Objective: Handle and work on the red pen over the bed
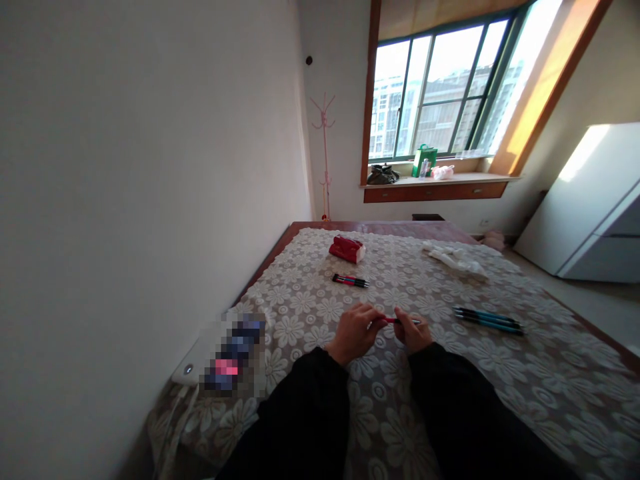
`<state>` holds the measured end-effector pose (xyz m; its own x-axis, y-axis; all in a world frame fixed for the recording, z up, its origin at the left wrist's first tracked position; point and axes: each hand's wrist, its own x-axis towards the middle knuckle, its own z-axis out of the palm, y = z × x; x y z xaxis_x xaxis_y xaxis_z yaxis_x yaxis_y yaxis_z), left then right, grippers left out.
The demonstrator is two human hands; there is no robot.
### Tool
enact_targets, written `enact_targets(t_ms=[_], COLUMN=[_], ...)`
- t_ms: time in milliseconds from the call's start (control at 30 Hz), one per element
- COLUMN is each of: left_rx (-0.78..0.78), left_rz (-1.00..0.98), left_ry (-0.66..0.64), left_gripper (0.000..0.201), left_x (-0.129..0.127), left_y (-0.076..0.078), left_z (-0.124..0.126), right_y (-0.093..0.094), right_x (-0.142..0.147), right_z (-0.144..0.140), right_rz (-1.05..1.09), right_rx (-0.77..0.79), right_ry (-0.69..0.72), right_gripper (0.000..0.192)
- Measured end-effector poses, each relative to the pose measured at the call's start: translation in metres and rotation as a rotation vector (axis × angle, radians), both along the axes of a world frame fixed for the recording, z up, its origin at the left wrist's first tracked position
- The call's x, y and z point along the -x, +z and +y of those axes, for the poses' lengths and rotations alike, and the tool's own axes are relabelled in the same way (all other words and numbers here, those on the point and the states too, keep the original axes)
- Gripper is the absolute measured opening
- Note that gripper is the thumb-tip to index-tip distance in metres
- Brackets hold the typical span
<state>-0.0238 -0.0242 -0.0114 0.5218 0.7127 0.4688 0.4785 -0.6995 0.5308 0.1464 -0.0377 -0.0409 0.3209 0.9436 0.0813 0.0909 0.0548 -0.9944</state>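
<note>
Fingers of both hands are pinched shut on one red pen (pixel 395 321), held just above the floral tablecloth (pixel 500 373) with its long axis running sideways between the left hand (pixel 353 332) and the right hand (pixel 413 331), each gripping an end.

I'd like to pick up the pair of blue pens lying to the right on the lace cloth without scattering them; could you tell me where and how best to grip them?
Grip the blue pens around the middle of their barrels, coming from above with fingers closing across their width. They lie flat, side by side, on the lace cloth, nothing close around them, so a mid-barrel pinch should lift both level.
</note>
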Motion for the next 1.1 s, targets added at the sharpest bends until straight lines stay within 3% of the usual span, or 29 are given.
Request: enact_targets(t_ms=[233,300,367,533,700,900,1100], left_rx=[0.174,0.168,0.117,0.116,0.16,0.202,0.238], left_rz=[0.109,0.104,0.066,0.015,0.048,0.063,0.045], left_ry=[-0.03,-0.031,-0.006,0.087,0.203,0.192,0.16], left_gripper=[0.042,0.045,0.036,0.025,0.037,0.04,0.042], left_x=[0.002,0.002,0.002,0.001,0.001,-0.001,-0.002], left_y=[0.002,0.004,0.004,0.002,-0.002,-0.009,-0.011], left_z=[-0.002,-0.003,-0.004,-0.001,0.004,0.005,0.006], right_y=[0.002,0.003,0.004,0.004,0.0,-0.011,-0.021], right_x=[0.003,0.003,0.002,0.003,0.003,-0.002,-0.005], right_z=[-0.009,-0.009,-0.008,0.0,0.008,0.011,0.016], right_rz=[-0.113,-0.16,-0.183,-0.064,0.087,0.228,0.161], right_rx=[-0.111,-0.16,-0.17,-0.139,-0.18,-0.235,-0.217], right_ry=[-0.014,-0.028,-0.034,0.082,0.135,0.211,0.189], right_gripper=[0.065,0.064,0.063,0.061,0.058,0.045,0.045])
